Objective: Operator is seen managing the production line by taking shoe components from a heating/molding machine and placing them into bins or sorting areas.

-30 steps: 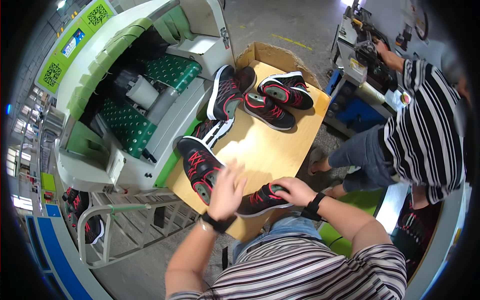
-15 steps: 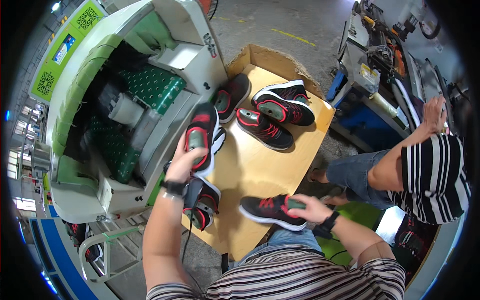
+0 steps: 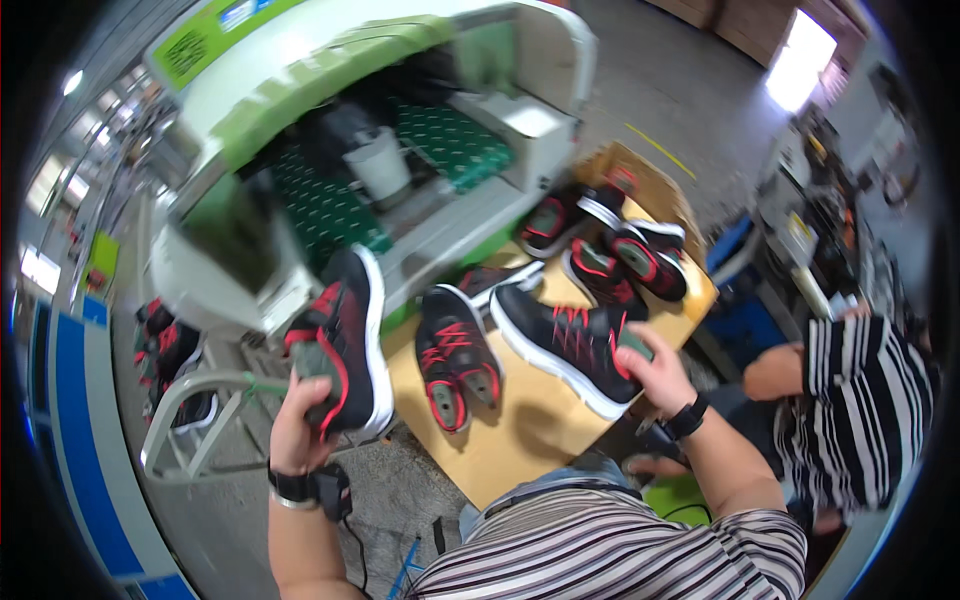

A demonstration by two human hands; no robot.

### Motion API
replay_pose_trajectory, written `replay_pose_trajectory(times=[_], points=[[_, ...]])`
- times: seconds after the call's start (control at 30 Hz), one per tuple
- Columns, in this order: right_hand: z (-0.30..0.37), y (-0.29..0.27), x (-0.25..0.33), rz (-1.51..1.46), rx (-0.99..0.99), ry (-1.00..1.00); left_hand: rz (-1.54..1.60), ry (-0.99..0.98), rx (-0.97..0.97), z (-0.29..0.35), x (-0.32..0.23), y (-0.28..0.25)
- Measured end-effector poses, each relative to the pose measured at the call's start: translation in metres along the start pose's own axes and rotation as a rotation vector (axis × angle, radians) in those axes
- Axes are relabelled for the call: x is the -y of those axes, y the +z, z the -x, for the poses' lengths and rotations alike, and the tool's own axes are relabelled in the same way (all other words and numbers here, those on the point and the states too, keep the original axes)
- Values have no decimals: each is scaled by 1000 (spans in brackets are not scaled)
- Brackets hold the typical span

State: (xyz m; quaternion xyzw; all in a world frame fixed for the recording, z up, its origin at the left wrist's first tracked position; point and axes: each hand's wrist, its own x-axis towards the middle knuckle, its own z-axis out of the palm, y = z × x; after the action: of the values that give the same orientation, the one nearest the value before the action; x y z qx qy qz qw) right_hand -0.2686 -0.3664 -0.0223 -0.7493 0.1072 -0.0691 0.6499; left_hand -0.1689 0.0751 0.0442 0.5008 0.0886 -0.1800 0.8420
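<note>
My left hand (image 3: 301,420) grips a black sneaker (image 3: 350,345) with red trim and a white sole by its heel, raised left of the table with the toe pointing away. A matching sneaker (image 3: 565,345) is held over the table by my right hand (image 3: 658,368), fingers at its heel, toe to the far left. Both have a green shoe last in the collar. Between them a pair of the same black sneakers (image 3: 455,350) lies on the wooden tabletop (image 3: 520,425). More such sneakers (image 3: 605,270) crowd the table's far right part.
Beyond the table stands a white and green machine (image 3: 240,255) with green perforated pads inside. A metal rack (image 3: 205,420) and more sneakers (image 3: 172,350) are at the left. At the right, a person in a striped shirt (image 3: 860,400) works near a blue-grey machine (image 3: 770,300).
My left hand has carried its sneaker left and nearer, away from the other shoes. My right hand has lifted its sneaker off the table's near edge. The whole view has turned left.
</note>
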Motion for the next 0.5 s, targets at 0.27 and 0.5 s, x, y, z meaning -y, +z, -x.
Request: replay_pose_trajectory(times=[0.27, 0.5], points=[[-304, 148, 93, 331, -130, -386, -44, 289, -38, -170, -70, 56], [-502, 274, 96, 1160, 102, -385, -1059, 567, -555, -378, -123, -32]])
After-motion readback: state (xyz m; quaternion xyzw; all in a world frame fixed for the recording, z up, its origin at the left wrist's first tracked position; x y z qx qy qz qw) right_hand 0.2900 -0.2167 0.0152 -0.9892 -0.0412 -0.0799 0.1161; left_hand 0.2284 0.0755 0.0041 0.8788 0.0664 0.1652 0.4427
